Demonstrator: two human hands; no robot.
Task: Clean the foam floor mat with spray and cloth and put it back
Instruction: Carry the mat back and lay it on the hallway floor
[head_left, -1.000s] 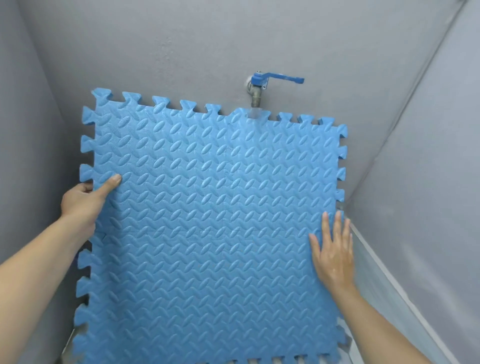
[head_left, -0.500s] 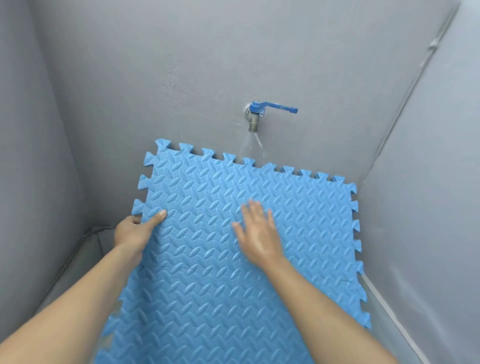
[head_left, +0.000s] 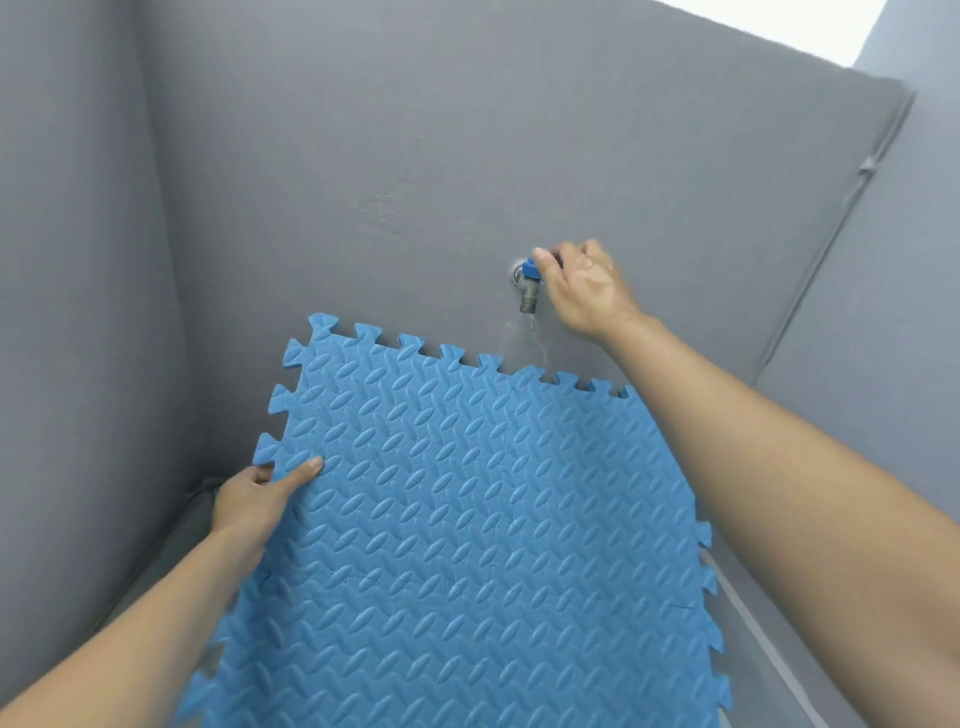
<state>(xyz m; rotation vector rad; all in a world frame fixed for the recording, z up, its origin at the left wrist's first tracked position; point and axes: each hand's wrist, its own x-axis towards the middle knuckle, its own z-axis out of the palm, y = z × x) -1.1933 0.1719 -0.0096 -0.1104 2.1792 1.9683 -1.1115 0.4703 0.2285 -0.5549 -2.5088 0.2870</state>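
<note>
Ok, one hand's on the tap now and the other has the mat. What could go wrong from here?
The foam mat is held only by the left hand at one edge, so it could sag or slip. Water is running from the tap onto its top edge; turning the handle the wrong way with the right hand might cause splashing.

A metal tap (head_left: 529, 293) with a blue handle (head_left: 531, 269) juts from the far grey wall (head_left: 415, 156), water (head_left: 524, 340) fanning down from its spout. A thin conduit (head_left: 852, 197) runs diagonally down the right wall.
</note>
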